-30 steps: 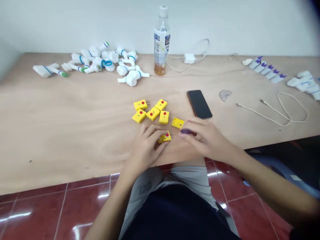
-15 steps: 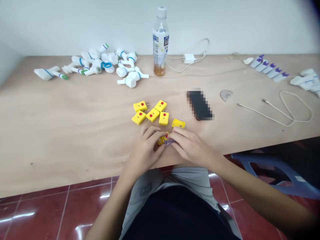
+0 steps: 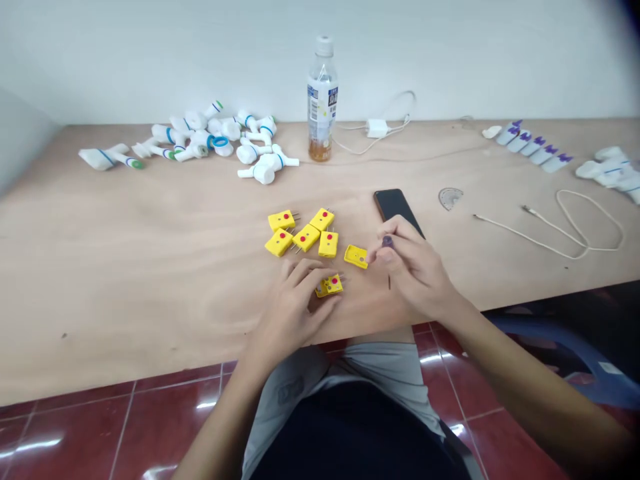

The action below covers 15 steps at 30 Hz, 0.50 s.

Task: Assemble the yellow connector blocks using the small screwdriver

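My left hand [image 3: 293, 303] rests at the table's front edge, fingers and thumb closed around a yellow two-pin plug [image 3: 330, 286] whose inside shows, with a red dot on it. To its right, my right hand [image 3: 413, 267] is raised and grips a small screwdriver [image 3: 387, 241]. The purple end of its handle shows above the fingers, and the thin shaft points down below them. Between the hands and slightly farther back lies a loose yellow cover [image 3: 356, 256], hollow side up. Several closed yellow plugs [image 3: 306, 237] with red dots and metal pins are grouped beyond my left hand.
A black phone [image 3: 399, 207] lies just behind my right hand. A drink bottle [image 3: 323, 107] stands near the wall beside a white charger [image 3: 377, 128]. White plastic parts [image 3: 200, 137] are heaped back left. A protractor [image 3: 451, 198], a white cable [image 3: 565, 247] and purple-topped tubes [image 3: 533, 148] lie right.
My right hand has moved right and up, away from the plug, and the screwdriver now stands more upright in it. My left hand stays at the plug.
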Each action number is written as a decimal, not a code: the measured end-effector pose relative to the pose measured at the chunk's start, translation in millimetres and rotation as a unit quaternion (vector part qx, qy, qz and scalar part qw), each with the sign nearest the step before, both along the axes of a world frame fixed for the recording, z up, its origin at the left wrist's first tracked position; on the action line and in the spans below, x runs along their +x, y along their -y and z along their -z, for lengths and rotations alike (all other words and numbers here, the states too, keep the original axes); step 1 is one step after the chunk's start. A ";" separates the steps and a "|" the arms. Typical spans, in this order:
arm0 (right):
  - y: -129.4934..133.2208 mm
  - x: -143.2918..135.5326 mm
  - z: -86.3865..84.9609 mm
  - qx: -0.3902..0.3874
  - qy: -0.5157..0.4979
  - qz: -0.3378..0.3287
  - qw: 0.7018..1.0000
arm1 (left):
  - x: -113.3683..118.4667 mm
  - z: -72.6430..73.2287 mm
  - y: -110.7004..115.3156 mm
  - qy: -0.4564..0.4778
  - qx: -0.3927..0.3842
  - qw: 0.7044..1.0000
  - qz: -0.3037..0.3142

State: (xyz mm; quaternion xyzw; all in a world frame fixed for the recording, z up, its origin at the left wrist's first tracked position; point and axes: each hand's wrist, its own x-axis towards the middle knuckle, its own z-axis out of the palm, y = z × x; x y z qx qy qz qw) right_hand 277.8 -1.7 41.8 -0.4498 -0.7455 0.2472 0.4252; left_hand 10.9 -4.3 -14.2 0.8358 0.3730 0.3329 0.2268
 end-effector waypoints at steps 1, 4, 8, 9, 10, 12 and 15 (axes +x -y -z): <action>0.2 0.1 -1.7 -0.016 -0.027 0.027 0.999 | 0.1 -0.7 -0.4 0.001 0.000 1.000 0.004; 2.7 -6.3 -1.9 -0.073 -0.110 0.053 0.990 | 0.5 -2.0 -1.9 0.003 0.003 1.000 0.014; 7.8 -20.9 -0.5 -0.096 -0.152 0.019 0.983 | 2.1 -2.3 -2.8 -0.002 0.001 1.000 0.010; 8.9 -23.9 -0.5 -0.101 -0.153 0.013 0.983 | 2.4 -2.4 -2.8 -0.005 -0.004 1.000 0.009; 9.9 -26.3 -0.5 -0.103 -0.156 0.009 0.982 | 2.6 -2.5 -2.8 -0.006 -0.008 1.000 0.010; 11.4 -29.5 -0.2 -0.107 -0.156 -0.001 0.982 | 2.7 -2.8 -2.7 -0.006 -0.013 1.000 0.011; 12.6 -32.0 1.5 -0.110 -0.149 -0.010 0.983 | 2.4 -3.2 -2.7 -0.006 -0.014 1.000 0.010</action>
